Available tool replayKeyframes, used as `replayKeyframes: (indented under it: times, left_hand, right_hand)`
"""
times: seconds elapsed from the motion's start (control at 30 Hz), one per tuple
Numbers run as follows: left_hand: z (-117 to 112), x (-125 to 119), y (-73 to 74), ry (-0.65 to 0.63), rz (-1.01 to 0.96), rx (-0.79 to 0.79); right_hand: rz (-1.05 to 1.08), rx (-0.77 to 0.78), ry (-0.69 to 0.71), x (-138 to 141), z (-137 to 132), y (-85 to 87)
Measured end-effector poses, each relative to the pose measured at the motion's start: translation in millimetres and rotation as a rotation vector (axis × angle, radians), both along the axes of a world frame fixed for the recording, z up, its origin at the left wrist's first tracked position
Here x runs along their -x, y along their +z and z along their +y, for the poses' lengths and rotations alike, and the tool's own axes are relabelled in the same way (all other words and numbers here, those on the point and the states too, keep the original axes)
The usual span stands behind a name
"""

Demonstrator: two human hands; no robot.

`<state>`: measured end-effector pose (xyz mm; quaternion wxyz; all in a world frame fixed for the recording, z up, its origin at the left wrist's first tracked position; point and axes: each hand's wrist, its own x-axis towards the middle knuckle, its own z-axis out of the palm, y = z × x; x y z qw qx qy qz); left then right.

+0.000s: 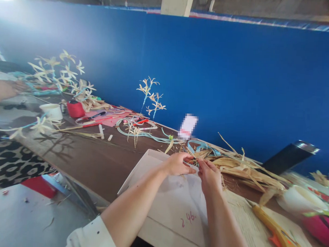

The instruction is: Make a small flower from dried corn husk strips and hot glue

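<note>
Left hand [178, 163]: pinched on a thin strip [194, 162] beside the husk pile [241, 169].
Right hand [209, 175]: pinched likewise; strip is held taut.

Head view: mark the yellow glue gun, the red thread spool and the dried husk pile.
yellow plastic glue gun [271, 225], head view, middle of its barrel.
red round thread spool [75, 109], head view, its side wall.
pile of dried tan husk strips [243, 171], head view, centre of the heap.

Pale tan dried husk strips [241, 169] centre right; solid blue backdrop panel [236, 68] across upper frame; black-and-white floral fabric [12, 161] lower left.
</note>
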<state>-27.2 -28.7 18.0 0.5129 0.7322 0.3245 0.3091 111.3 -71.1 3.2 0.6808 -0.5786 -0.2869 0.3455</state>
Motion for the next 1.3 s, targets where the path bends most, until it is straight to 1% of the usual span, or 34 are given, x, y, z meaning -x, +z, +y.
replayKeyframes:
  times: [0.07,0.17,0.23,0.33,0.47,0.57,0.8,0.9,0.97,1.13,1.3]
  left_hand:
    - [1,-1,0.0,-0.003,-0.032,0.093]
    - [0,-6,-0.6,0.029,-0.096,0.273]
    - [-1,-8,-1.1,0.03,-0.146,0.37]
    - [-3,-10,-0.5,0.031,-0.176,0.446]
    - [-5,-11,0.9,0.064,-0.15,0.457]
    - [-5,-12,-0.2,0.06,-0.155,0.461]
    - [-5,-14,-2.7,0.044,-0.221,0.535]
    - [-5,-15,-4.2,0.028,-0.215,0.512]
    - [-5,-15,-5.2,0.04,-0.208,0.482]
    - [-5,-15,-4.1,0.099,-0.186,0.464]
    - [-4,-14,-2.3,0.098,-0.188,0.468]
  right_hand:
    - [-0.047,0.004,0.007,-1,0,-2.4]
    - [-0.093,0.005,0.056,-2,1,-5.8]
    - [-0.075,0.004,0.089,-1,1,-5.9]
    - [0.012,-0.001,0.114,2,0,-3.3]
    - [0.13,-0.014,0.15,4,-1,0.2]
    - [0.177,-0.029,0.16,4,0,-0.5]
    - [0.115,-0.08,0.116,2,2,-8.4]
    - [0.117,-0.079,0.09,4,1,-6.9]
    - [0.125,-0.06,0.083,5,1,-4.7]
    - [0.155,-0.07,0.138,6,1,-2.9]
    - [0.175,-0.078,0.155,4,1,-2.7]
